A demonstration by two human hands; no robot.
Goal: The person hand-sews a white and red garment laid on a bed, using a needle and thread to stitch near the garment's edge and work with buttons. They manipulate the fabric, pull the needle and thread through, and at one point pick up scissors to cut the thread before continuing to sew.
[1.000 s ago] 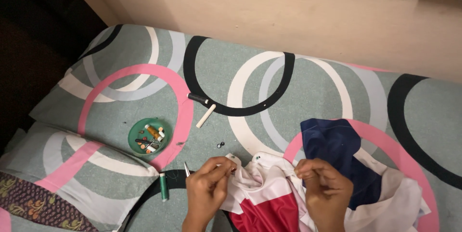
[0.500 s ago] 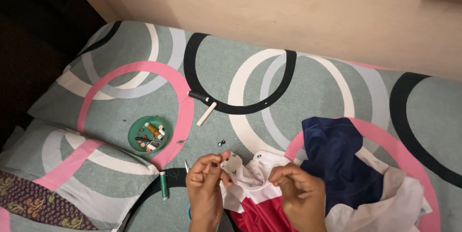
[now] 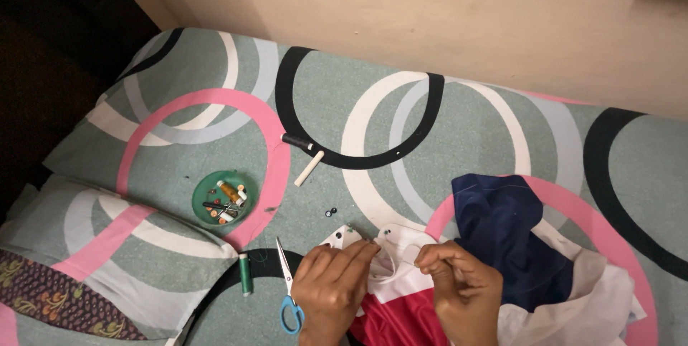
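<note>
A garment in white, red and navy (image 3: 516, 245) lies on the bed at the lower right. My left hand (image 3: 331, 285) presses and pinches its white collar edge, where small dark buttons show. My right hand (image 3: 459, 285) pinches the white fabric just to the right of it, fingers closed tight; any needle or thread in them is too small to make out. Blue-handled scissors (image 3: 288, 288) lie just left of my left hand.
A green dish of sewing bits (image 3: 223, 199), a green thread spool (image 3: 246, 274), a black spool (image 3: 297, 141), a white stick (image 3: 309, 169) and a loose dark button (image 3: 330, 212) lie on the ring-patterned sheet (image 3: 401, 116). A pillow (image 3: 86, 267) sits at left; a wall runs behind.
My view has dropped lower, bringing the scissors into sight. Both hands stay on the white collar, close together, with the right hand drawn nearer to the left.
</note>
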